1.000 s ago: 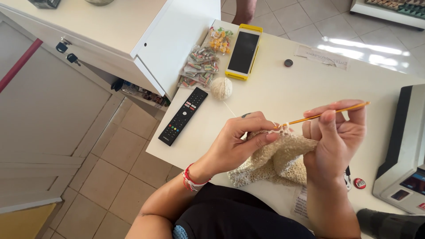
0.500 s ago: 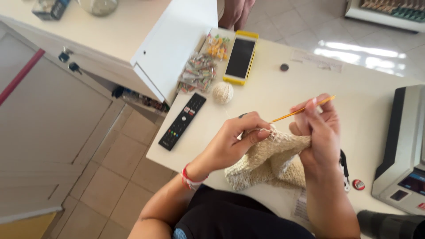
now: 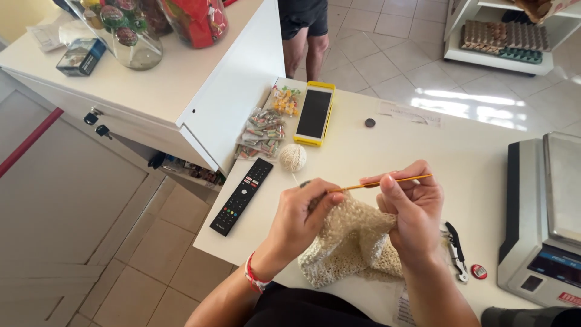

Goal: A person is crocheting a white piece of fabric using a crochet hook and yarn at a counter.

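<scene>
My right hand [image 3: 414, 209] pinches the orange crochet hook [image 3: 387, 181] between thumb and fingertips, held level so its tip reaches the stitches. My left hand [image 3: 302, 215] has its fingers curled and pressed on the beige crochet piece [image 3: 354, 245], keeping it taut. The piece hangs over the near edge of the table [image 3: 423, 145], close to me. The yarn ball [image 3: 293, 157] sits behind my left hand, beside the remote [image 3: 242, 195], so the thread feeds freely

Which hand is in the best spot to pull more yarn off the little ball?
Probably the left hand. It sits nearer the yarn ball, and the strand runs from the ball down toward it. The right hand is farther off, gripping the orange crochet hook above the beige crochet piece.
</scene>
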